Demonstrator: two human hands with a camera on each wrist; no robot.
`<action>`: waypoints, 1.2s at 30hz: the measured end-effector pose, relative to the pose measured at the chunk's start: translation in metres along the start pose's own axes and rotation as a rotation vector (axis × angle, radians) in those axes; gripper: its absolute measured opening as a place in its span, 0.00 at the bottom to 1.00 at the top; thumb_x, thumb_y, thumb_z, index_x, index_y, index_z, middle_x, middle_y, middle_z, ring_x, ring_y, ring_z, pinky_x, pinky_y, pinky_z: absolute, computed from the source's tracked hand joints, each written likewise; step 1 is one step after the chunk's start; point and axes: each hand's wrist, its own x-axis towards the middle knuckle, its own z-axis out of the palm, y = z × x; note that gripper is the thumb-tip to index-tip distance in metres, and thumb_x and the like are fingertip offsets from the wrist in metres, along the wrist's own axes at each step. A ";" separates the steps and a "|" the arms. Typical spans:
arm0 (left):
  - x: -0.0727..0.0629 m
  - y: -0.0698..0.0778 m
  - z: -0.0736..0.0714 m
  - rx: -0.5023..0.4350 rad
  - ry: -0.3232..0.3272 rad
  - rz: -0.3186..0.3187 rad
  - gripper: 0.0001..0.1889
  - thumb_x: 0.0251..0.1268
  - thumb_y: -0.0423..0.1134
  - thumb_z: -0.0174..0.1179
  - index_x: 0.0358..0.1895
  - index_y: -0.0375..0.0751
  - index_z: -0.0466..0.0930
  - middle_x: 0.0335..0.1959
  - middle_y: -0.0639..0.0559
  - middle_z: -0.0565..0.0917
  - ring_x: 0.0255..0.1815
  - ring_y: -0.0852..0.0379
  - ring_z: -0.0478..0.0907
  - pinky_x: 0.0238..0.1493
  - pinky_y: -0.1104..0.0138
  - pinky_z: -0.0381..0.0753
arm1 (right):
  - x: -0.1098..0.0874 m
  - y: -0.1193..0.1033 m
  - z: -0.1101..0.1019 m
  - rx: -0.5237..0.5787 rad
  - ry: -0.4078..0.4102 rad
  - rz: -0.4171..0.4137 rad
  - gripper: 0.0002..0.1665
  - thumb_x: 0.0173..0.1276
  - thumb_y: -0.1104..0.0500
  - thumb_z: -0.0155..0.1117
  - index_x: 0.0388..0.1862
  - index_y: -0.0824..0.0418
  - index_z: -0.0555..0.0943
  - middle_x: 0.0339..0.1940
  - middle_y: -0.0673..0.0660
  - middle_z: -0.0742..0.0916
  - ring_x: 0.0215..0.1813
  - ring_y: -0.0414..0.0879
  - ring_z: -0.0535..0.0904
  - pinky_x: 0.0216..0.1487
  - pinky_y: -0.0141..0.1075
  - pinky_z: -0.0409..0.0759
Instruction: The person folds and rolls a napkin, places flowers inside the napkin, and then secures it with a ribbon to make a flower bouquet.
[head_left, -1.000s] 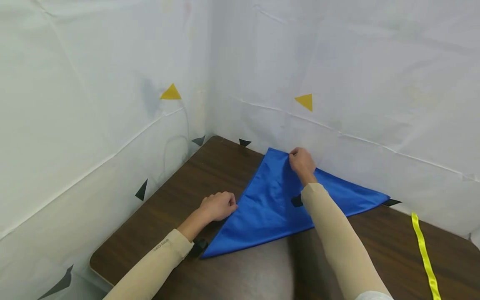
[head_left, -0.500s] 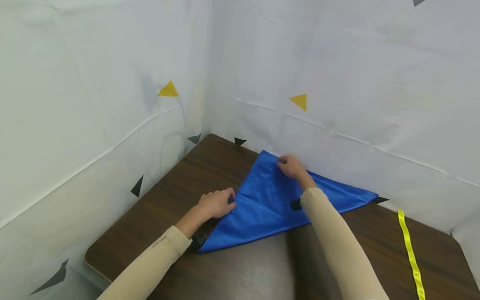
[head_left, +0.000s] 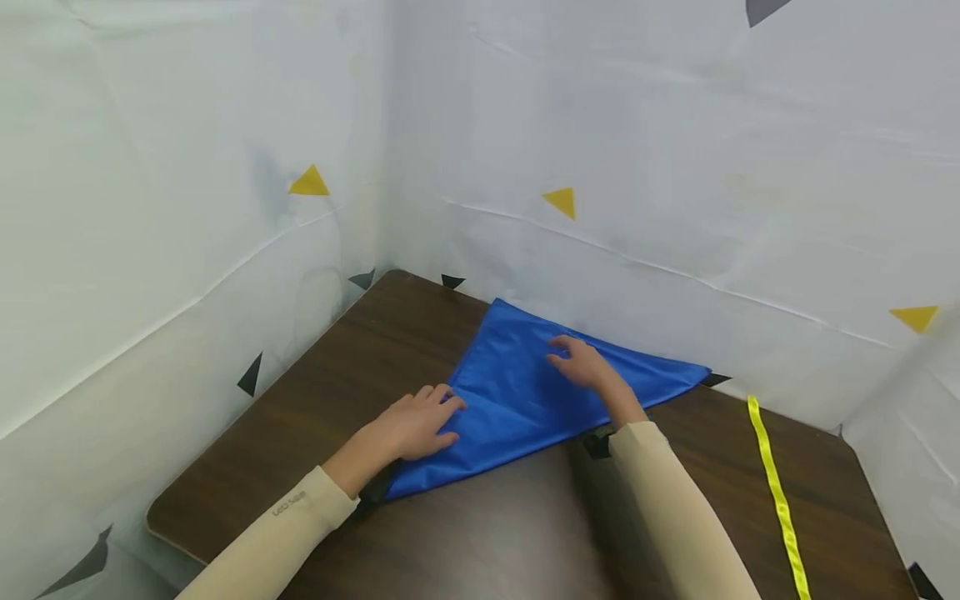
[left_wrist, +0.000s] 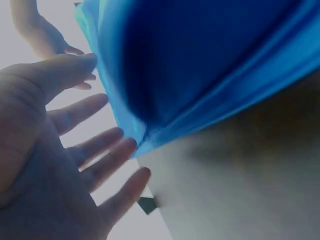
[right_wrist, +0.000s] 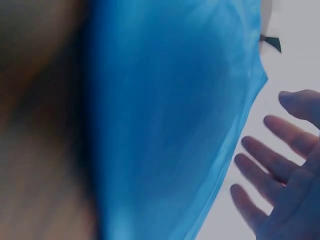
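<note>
A shiny blue cloth (head_left: 517,408), folded into a triangle, lies flat along the back edge of the table. My left hand (head_left: 416,423) is at its left slanting edge, palm down with fingers spread, the fingertips overlapping the cloth in the head view. Over the cloth's middle is my right hand (head_left: 583,364), its fingers loosely extended and holding nothing. In the left wrist view the fingers (left_wrist: 112,155) of the left hand are spread beside the blue cloth (left_wrist: 200,65). The right wrist view shows the right hand (right_wrist: 290,170) with its fingers apart, beside the cloth (right_wrist: 170,110).
A yellow ribbon (head_left: 775,492) lies lengthwise on the right part of the dark wooden table (head_left: 375,358). White sheeting (head_left: 637,150) with yellow and black triangle markers stands close behind and left of the table. The table's rounded left corner (head_left: 161,517) is in view.
My right hand has let go of the cloth's back edge and drawn back toward its middle. The left hand's fingers have uncurled and spread. The head view has turned right.
</note>
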 end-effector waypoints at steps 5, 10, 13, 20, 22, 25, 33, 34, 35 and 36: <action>-0.030 0.003 0.005 0.013 0.002 0.126 0.23 0.80 0.51 0.64 0.72 0.53 0.78 0.67 0.49 0.77 0.66 0.48 0.75 0.62 0.50 0.81 | -0.030 0.020 0.000 -0.099 -0.002 0.102 0.35 0.86 0.48 0.54 0.83 0.65 0.67 0.82 0.72 0.71 0.83 0.73 0.64 0.79 0.73 0.60; -0.054 0.005 0.008 0.006 0.016 0.183 0.18 0.79 0.47 0.66 0.67 0.54 0.81 0.60 0.52 0.79 0.60 0.51 0.76 0.54 0.55 0.80 | -0.049 0.040 -0.004 -0.165 -0.013 0.169 0.37 0.86 0.46 0.53 0.84 0.64 0.65 0.83 0.74 0.69 0.84 0.75 0.60 0.77 0.81 0.52; -0.060 0.004 0.007 0.005 0.018 0.171 0.18 0.80 0.48 0.65 0.68 0.54 0.81 0.62 0.53 0.78 0.61 0.51 0.76 0.56 0.53 0.80 | -0.052 0.045 -0.006 -0.176 -0.032 0.184 0.39 0.86 0.44 0.52 0.85 0.64 0.64 0.84 0.74 0.67 0.85 0.75 0.58 0.77 0.81 0.50; -0.066 0.010 0.003 0.017 -0.032 0.094 0.25 0.81 0.54 0.61 0.74 0.50 0.77 0.70 0.48 0.77 0.70 0.45 0.75 0.67 0.46 0.78 | -0.049 0.045 -0.006 -0.174 -0.060 0.189 0.40 0.86 0.42 0.53 0.85 0.64 0.64 0.84 0.76 0.66 0.84 0.78 0.57 0.77 0.80 0.52; -0.070 0.017 0.005 0.043 -0.037 0.079 0.30 0.81 0.55 0.61 0.78 0.48 0.73 0.76 0.46 0.75 0.76 0.44 0.72 0.73 0.45 0.74 | -0.050 0.043 -0.005 -0.175 -0.065 0.193 0.41 0.85 0.42 0.54 0.84 0.65 0.64 0.83 0.77 0.65 0.83 0.79 0.57 0.77 0.80 0.53; -0.077 0.031 0.010 0.059 -0.068 0.085 0.35 0.82 0.58 0.59 0.84 0.48 0.65 0.85 0.46 0.66 0.85 0.45 0.64 0.81 0.45 0.66 | -0.051 0.039 -0.006 -0.170 -0.068 0.199 0.41 0.85 0.42 0.54 0.85 0.66 0.63 0.84 0.77 0.64 0.83 0.80 0.56 0.77 0.79 0.54; -0.086 0.045 0.020 -0.007 -0.164 0.095 0.42 0.81 0.62 0.58 0.88 0.51 0.54 0.90 0.50 0.55 0.90 0.46 0.53 0.84 0.44 0.62 | -0.049 0.041 -0.003 -0.166 -0.065 0.231 0.44 0.85 0.41 0.53 0.87 0.64 0.59 0.86 0.76 0.59 0.85 0.79 0.51 0.78 0.80 0.51; -0.087 0.044 0.021 -0.010 -0.162 0.093 0.42 0.81 0.62 0.58 0.88 0.51 0.54 0.90 0.50 0.55 0.90 0.45 0.53 0.84 0.44 0.62 | -0.049 0.041 -0.003 -0.167 -0.064 0.231 0.44 0.85 0.40 0.53 0.87 0.63 0.59 0.86 0.76 0.59 0.85 0.79 0.51 0.78 0.80 0.51; -0.088 0.044 0.021 -0.016 -0.163 0.092 0.42 0.81 0.62 0.58 0.89 0.51 0.54 0.90 0.50 0.55 0.90 0.45 0.53 0.83 0.43 0.62 | -0.050 0.042 -0.002 -0.161 -0.063 0.232 0.44 0.85 0.41 0.53 0.87 0.63 0.59 0.86 0.76 0.59 0.85 0.79 0.51 0.78 0.80 0.50; -0.088 0.044 0.021 -0.025 -0.166 0.091 0.42 0.81 0.61 0.58 0.89 0.51 0.54 0.90 0.51 0.55 0.90 0.45 0.53 0.83 0.43 0.62 | -0.052 0.042 -0.002 -0.154 -0.061 0.232 0.44 0.84 0.41 0.54 0.87 0.63 0.59 0.86 0.76 0.59 0.85 0.79 0.50 0.78 0.80 0.50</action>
